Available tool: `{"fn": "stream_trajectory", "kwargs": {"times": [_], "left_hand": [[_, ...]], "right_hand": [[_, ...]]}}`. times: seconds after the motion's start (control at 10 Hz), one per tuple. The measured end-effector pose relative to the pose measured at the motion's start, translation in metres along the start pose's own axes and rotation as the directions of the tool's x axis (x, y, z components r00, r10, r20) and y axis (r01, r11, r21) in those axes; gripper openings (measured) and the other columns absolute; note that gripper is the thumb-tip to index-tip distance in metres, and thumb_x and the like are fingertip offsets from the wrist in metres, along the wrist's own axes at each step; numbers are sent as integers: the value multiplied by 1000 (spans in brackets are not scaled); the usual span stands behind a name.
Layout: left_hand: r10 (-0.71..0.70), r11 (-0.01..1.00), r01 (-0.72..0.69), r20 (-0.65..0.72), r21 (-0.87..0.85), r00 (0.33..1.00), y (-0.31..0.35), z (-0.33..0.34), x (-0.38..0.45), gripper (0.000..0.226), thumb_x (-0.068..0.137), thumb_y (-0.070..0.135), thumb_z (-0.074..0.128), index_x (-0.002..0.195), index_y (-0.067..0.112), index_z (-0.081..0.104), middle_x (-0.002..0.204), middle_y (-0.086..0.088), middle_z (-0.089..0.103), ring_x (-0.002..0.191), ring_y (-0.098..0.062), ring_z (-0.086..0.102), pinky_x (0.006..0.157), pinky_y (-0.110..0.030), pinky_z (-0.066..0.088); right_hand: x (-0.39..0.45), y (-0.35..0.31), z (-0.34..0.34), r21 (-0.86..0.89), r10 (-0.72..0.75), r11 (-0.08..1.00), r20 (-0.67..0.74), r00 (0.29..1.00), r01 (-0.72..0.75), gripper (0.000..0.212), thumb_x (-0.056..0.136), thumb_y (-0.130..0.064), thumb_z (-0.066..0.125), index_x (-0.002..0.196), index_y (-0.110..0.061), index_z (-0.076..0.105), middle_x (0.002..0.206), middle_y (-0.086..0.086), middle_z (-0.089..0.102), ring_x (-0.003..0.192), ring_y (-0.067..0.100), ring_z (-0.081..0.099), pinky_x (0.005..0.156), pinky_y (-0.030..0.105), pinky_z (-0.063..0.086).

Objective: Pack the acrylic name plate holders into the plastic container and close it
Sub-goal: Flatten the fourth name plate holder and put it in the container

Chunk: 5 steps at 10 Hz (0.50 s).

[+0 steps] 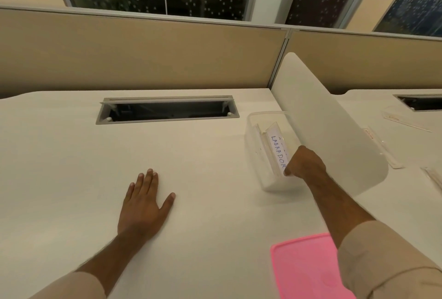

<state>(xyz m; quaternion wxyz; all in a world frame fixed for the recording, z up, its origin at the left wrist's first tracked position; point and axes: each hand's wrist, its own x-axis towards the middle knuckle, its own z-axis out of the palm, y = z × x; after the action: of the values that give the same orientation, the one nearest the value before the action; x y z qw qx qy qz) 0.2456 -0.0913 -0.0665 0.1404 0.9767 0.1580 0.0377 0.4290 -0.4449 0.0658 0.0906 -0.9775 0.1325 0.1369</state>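
Note:
A clear plastic container stands on the white desk, right of centre, against a frosted divider. Inside it leans an acrylic name plate holder with a paper slip reading "LABRADOR". My right hand is closed on the near end of that holder, over the container's near rim. My left hand lies flat on the desk with fingers spread, holding nothing. The pink lid lies on the desk near the front edge, partly under my right forearm. Several more holders lie beyond the divider on the neighbouring desk.
A frosted curved divider separates this desk from the one on the right. An open cable tray slot sits at the back of the desk. Beige partition panels close off the far side.

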Motion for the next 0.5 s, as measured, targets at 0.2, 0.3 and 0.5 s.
{"fn": "stream_trajectory", "kwargs": {"times": [0.2, 0.3, 0.5], "left_hand": [[4, 1000, -4, -1, -4, 1000, -1, 0, 0, 89, 89, 73, 13, 157, 16, 10, 165, 5, 4, 152, -12, -1, 123, -33, 1], [5, 1000, -5, 11, -9, 1000, -1, -1, 0, 89, 89, 72, 13, 157, 16, 9, 165, 5, 2, 152, -12, -2, 123, -33, 1], [16, 996, -9, 78, -92, 997, -2, -14, -3, 82, 94, 66, 29, 157, 16, 11, 166, 5, 4, 152, -11, -2, 122, -30, 0]], "right_hand": [[3, 4, 5, 50, -20, 998, -108, 994, 26, 43, 71, -28, 79, 103, -7, 59, 94, 10, 64, 85, 31, 62, 64, 31, 44], [-1, 8, 8, 164, -63, 981, -256, 965, 107, 36, 79, -30, 72, 103, -7, 58, 103, 12, 67, 93, 33, 63, 68, 31, 44], [-52, 0, 17, 242, -238, 848, -620, 748, 471, 17, 81, -19, 70, 93, -8, 64, 81, 8, 66, 76, 31, 62, 65, 33, 46]]}}
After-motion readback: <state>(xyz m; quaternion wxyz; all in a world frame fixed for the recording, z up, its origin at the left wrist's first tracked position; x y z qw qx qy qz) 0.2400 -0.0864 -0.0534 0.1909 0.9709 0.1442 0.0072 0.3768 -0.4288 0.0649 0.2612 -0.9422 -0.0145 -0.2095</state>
